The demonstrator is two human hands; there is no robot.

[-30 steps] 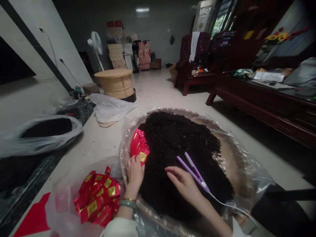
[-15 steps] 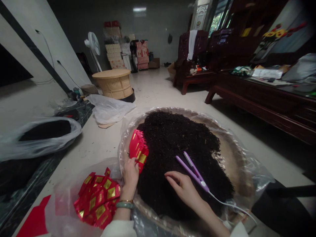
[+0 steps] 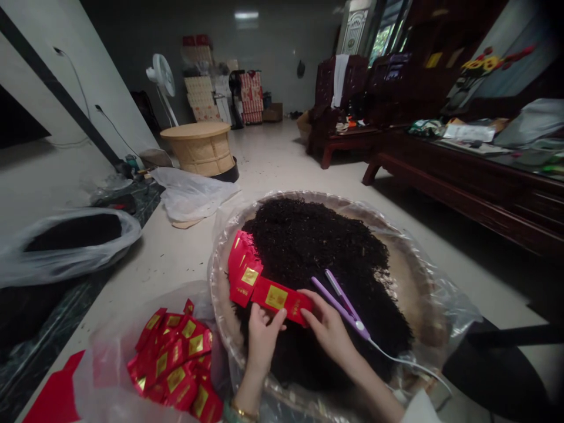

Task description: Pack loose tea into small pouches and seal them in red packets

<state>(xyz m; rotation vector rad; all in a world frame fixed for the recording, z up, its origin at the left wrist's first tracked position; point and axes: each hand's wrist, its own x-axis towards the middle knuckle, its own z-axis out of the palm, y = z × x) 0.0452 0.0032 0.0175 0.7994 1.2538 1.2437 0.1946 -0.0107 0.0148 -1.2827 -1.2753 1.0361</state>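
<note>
A red packet with a gold square is held between my two hands above dark loose tea leaves. My left hand pinches its lower left edge. My right hand grips its right end between thumb and fingers. To the left, a stack of red packets lies fanned on the leaves at the basket's edge. A purple hair straightener, its jaws apart, rests on the leaves just right of my right hand. The leaves fill much of a round, plastic-lined basket.
Left of the basket, a clear bag holds several red-and-gold packets. Another plastic bag of dark leaves stands at far left. A round woven stool and a dark wooden table stand beyond. A white cord trails right.
My left hand has brought one packet from the stack rightwards. My right hand, empty before, has taken hold of its right end.
</note>
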